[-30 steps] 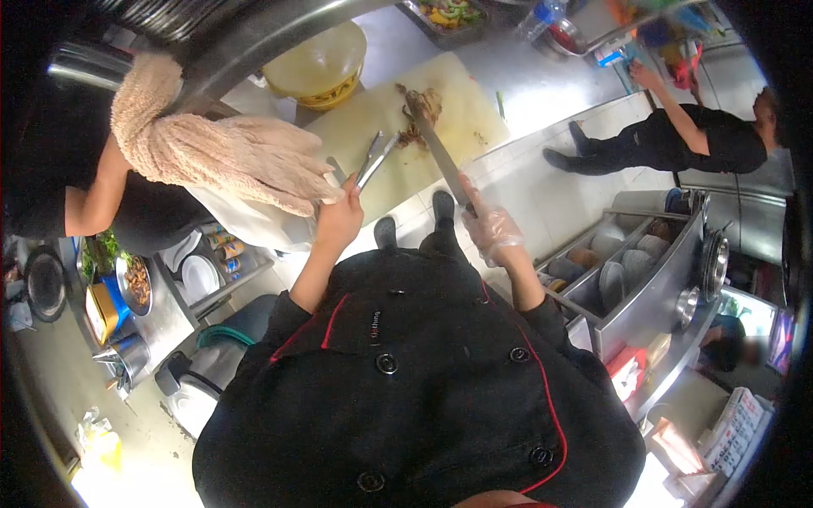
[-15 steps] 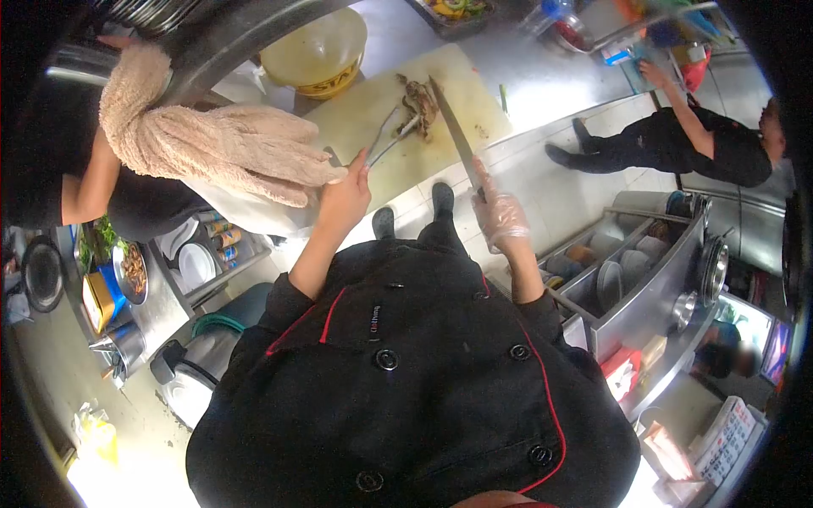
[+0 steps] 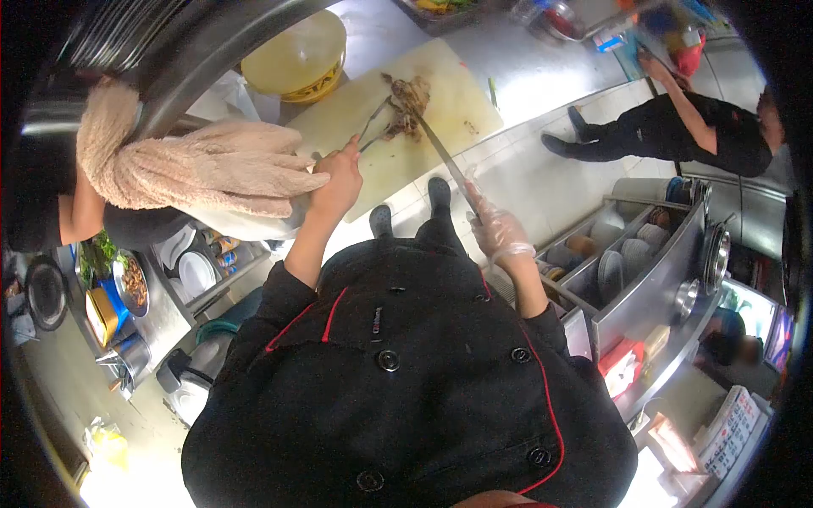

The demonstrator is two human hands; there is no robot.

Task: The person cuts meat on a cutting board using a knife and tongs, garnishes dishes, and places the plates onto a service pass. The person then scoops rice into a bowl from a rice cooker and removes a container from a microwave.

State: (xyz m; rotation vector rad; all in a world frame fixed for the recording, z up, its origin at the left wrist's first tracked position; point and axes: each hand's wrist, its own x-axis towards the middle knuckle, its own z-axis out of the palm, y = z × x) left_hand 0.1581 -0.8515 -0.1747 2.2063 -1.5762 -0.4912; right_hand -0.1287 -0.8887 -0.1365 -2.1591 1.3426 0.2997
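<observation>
Metal tongs (image 3: 373, 124) are in my bare left hand (image 3: 339, 179), their tips beside the dark cooked meat (image 3: 410, 103) on the pale cutting board (image 3: 466, 102). My right hand (image 3: 500, 230), in a clear plastic glove, is closed on the handle of a long knife (image 3: 445, 158). The blade reaches up to the meat and its tip lies over or against it; the exact contact is too small to tell. Just left of my left hand hangs a beige towel (image 3: 212, 165).
Behind the board's left side sits a yellow bowl (image 3: 296, 57). At the left a person's arm (image 3: 82, 212) shows near the towel. Another person (image 3: 690, 127) stands at the right. A metal rack of bowls (image 3: 631, 262) is right of my right hand.
The tongs' tips have shifted left of the meat and stand wider apart. The knife, earlier lifted away to the right of the meat, is now back at it.
</observation>
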